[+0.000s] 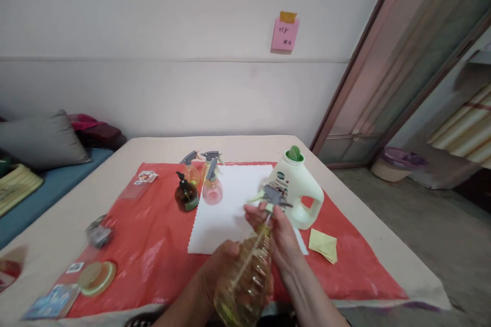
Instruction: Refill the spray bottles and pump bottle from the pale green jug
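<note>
A clear ribbed spray bottle (249, 270) with yellowish liquid tilts in front of me, close to the camera. My left hand (220, 268) is wrapped round its body. At the neck, my right hand (282, 237) has its fingers closed about the grey and pale green trigger spray head (272, 196). A pale dip tube runs from the head down into the liquid. Whether the head is seated on the neck I cannot tell, as fingers cover the joint. Just behind it stands a large pale green jug (291, 183) with a darker green piece in its mouth.
Left of the white sheet's middle (233, 183) stand several small spray bottles (212, 191) and a brown pump bottle (186, 195). Yellow sticky notes (323, 245) lie at right on the red cloth (153, 245). Round lids (97, 277) and packets (53, 301) sit at left.
</note>
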Demonstrator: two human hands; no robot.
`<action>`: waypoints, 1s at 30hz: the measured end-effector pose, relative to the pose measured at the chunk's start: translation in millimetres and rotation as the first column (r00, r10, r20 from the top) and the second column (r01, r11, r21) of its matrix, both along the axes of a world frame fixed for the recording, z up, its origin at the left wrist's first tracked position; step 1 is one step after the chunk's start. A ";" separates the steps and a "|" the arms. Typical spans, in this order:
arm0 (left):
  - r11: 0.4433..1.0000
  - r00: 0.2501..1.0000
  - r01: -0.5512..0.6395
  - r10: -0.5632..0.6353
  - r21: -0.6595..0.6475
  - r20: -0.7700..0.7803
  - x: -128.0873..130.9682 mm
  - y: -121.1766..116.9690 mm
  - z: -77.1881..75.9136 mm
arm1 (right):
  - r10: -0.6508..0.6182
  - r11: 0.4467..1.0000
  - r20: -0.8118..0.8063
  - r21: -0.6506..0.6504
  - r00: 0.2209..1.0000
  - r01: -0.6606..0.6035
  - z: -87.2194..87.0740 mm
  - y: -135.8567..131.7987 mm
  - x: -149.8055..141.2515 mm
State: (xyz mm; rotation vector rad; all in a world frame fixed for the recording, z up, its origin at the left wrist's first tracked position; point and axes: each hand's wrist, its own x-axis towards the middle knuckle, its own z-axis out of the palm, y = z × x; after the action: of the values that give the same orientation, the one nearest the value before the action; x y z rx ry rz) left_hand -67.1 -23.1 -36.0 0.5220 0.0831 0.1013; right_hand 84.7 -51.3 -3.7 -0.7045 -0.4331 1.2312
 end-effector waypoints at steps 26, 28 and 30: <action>0.141 0.100 -0.340 0.988 0.930 -0.113 -62.8 80.8 19.3 | 0.001 0.999 1.000 -0.001 -0.006 -0.045 -67.1 117.8 7.5; 0.161 0.104 -0.320 0.985 0.933 -0.134 -63.4 80.3 19.9 | 0.048 0.999 0.999 -0.048 -0.024 -0.022 -68.9 125.8 13.3; 0.180 0.118 -0.319 0.982 0.931 -0.150 -63.4 78.3 21.8 | 0.055 0.998 0.998 -0.055 -0.007 0.030 -68.4 118.4 20.3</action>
State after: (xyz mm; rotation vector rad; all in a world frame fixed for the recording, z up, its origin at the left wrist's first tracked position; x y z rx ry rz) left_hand -130.5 55.2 -14.2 1.3207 1.3449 1.0489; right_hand 104.9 67.1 -72.1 -1.6567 -1.6668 0.4622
